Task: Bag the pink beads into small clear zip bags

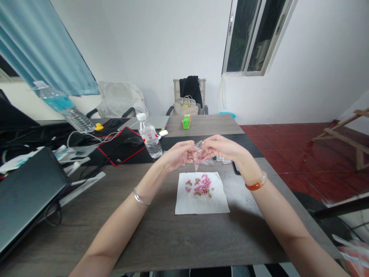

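Observation:
Between my two hands hangs a small clear plastic bag (197,157), pinched from both sides. My left hand (179,154) has its fingers closed on the bag's left side, and my right hand (220,148) grips the right side. Below them a white paper sheet (184,204) lies flat on the table. Many small pink pellets (205,181) are scattered on the sheet, with several shiny gold-brown capsules (208,193) among them. More clear plastic bags (208,162) lie behind my right hand, partly hidden by it.
A water bottle (150,136) stands left of my hands, near a red-edged mouse pad (115,150). At the far left are a laptop (31,192), cables and a larger bottle (66,107). A green box (186,122) stands farther back. A phone (236,168) lies by my right wrist.

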### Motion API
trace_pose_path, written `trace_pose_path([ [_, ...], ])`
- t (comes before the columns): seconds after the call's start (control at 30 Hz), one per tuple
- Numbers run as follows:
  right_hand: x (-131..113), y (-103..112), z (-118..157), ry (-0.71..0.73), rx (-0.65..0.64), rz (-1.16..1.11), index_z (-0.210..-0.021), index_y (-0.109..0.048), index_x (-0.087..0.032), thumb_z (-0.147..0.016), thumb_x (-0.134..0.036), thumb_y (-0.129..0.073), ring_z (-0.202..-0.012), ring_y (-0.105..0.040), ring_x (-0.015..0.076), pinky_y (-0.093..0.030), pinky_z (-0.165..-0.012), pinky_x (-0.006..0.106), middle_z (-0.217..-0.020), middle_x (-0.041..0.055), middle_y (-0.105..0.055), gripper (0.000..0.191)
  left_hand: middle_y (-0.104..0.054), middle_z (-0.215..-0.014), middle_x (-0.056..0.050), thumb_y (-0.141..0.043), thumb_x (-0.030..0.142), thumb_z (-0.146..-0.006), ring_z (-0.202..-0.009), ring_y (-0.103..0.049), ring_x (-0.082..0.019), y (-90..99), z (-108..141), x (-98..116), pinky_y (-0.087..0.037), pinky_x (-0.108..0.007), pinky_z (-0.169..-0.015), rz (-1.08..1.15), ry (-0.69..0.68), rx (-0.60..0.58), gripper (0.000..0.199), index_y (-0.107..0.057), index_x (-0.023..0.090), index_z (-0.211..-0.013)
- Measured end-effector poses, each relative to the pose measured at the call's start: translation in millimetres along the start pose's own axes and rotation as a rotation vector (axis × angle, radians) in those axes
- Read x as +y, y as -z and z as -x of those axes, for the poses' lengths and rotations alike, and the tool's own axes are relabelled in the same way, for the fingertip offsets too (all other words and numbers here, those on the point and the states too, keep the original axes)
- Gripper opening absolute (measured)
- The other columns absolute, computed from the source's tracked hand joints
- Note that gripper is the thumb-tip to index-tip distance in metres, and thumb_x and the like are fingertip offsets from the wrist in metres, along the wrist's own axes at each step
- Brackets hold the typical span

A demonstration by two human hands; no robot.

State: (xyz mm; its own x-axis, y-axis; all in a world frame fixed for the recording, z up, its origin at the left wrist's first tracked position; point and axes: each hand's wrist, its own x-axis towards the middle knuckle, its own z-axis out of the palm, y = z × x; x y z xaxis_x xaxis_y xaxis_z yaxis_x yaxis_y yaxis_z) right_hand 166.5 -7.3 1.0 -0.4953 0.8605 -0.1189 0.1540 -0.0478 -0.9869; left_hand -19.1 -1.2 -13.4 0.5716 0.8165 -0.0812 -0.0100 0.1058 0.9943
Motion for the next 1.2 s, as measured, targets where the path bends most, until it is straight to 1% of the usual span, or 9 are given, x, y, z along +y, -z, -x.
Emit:
trace_pose_path([
  [0.17,1,-11,-3,-0.038,0.164,0.099,-0.054,-0.062,-0.014,-0.078,-0.019,-0.059,-0.055,-0.067,0.0130,-0.054,-0.055,0.022,-0.057,0.0040,-0.066,0.025,-0.050,-0.060,0.006,-0.059,0.018,-0.067,-0.055,-0.049,-0.009,0.7,3,-7,-0.037,-0.021,-0.053,-0.607,-0.268,0.321,0.020,-0.039,0.020,-0.068],
  [0.3,3,-16,-7,-0.068,0.176,0.129,-0.054,-0.064,-0.014,-0.079,-0.018,-0.060,-0.054,-0.065,0.0108,-0.053,-0.055,0.020,-0.058,0.0044,-0.067,0.025,-0.054,-0.067,0.004,-0.053,0.009,-0.067,-0.060,-0.051,-0.012,-0.9,4,-10,-0.040,-0.024,-0.059,-0.909,-0.295,0.382,0.019,-0.039,0.021,-0.072],
  [0.4,5,-15,-9,-0.150,0.085,0.066,-0.057,-0.065,-0.013,-0.083,-0.033,-0.061,-0.059,-0.067,0.0145,-0.054,-0.056,0.023,-0.062,0.0077,-0.068,0.033,-0.054,-0.071,0.000,-0.044,0.002,-0.067,-0.065,-0.052,-0.015,1.2,6,-7,-0.040,-0.027,-0.063,-1.107,-0.375,0.429,0.019,-0.045,0.020,-0.072],
  [0.53,7,-10,-12,-0.305,-0.187,-0.244,-0.079,-0.069,-0.010,-0.086,-0.069,-0.042,-0.076,-0.069,0.0204,-0.056,-0.067,0.030,-0.079,0.0143,-0.071,0.066,-0.058,-0.086,-0.005,-0.039,-0.003,-0.072,-0.079,-0.056,-0.018,6.8,6,-5,-0.044,-0.030,-0.071,-1.226,-0.461,0.470,0.031,-0.060,0.018,-0.082],
  [0.67,10,-12,-17,-0.327,-0.259,-0.620,-0.086,-0.064,-0.014,-0.085,-0.074,-0.038,-0.082,-0.066,0.0216,-0.055,-0.077,0.037,-0.079,0.0110,-0.069,0.066,-0.058,-0.096,-0.006,-0.041,0.000,-0.080,-0.086,-0.057,-0.018,6.0,6,-6,-0.047,-0.031,-0.077,-1.211,-0.517,0.412,0.033,-0.066,0.017,-0.092],
  [0.77,12,-20,-20,-0.390,-0.255,-0.811,-0.082,-0.059,-0.017,-0.090,-0.061,-0.041,-0.073,-0.063,0.0186,-0.053,-0.080,0.040,-0.069,0.0042,-0.065,0.048,-0.057,-0.096,-0.006,-0.045,0.002,-0.080,-0.086,-0.057,-0.017,0.0,7,-9,-0.048,-0.030,-0.077,-1.183,-0.511,0.314,0.029,-0.066,0.017,-0.093],
  [0.87,13,-27,-22,-0.395,-0.173,-0.971,-0.077,-0.055,-0.019,-0.093,-0.043,-0.045,-0.062,-0.059,0.0150,-0.052,-0.078,0.038,-0.060,-0.0017,-0.059,0.030,-0.054,-0.094,-0.006,-0.049,0.005,-0.080,-0.085,-0.055,-0.018,-5.9,7,-12,-0.047,-0.029,-0.074,-1.205,-0.480,0.259,0.023,-0.066,0.016,-0.090],
  [1.03,16,-31,-27,-0.374,-0.035,-1.047,-0.077,-0.054,-0.018,-0.091,-0.026,-0.048,-0.052,-0.054,0.0116,-0.049,-0.062,0.026,-0.057,-0.0030,-0.059,0.018,-0.053,-0.093,-0.008,-0.052,0.014,-0.086,-0.088,-0.052,-0.022,-12.9,9,-10,-0.044,-0.035,-0.077,-1.399,-0.464,0.188,0.018,-0.068,0.017,-0.095],
  [1.2,22,-33,-35,-0.339,0.148,-1.139,-0.069,-0.050,-0.019,-0.084,-0.012,-0.050,-0.043,-0.045,0.0077,-0.041,-0.047,0.018,-0.052,-0.0053,-0.055,0.017,-0.054,-0.109,-0.011,-0.045,0.014,-0.089,-0.100,-0.052,-0.025,-21.1,15,-10,-0.042,-0.041,-0.085,-1.423,-0.451,0.098,0.026,-0.066,0.021,-0.105],
])
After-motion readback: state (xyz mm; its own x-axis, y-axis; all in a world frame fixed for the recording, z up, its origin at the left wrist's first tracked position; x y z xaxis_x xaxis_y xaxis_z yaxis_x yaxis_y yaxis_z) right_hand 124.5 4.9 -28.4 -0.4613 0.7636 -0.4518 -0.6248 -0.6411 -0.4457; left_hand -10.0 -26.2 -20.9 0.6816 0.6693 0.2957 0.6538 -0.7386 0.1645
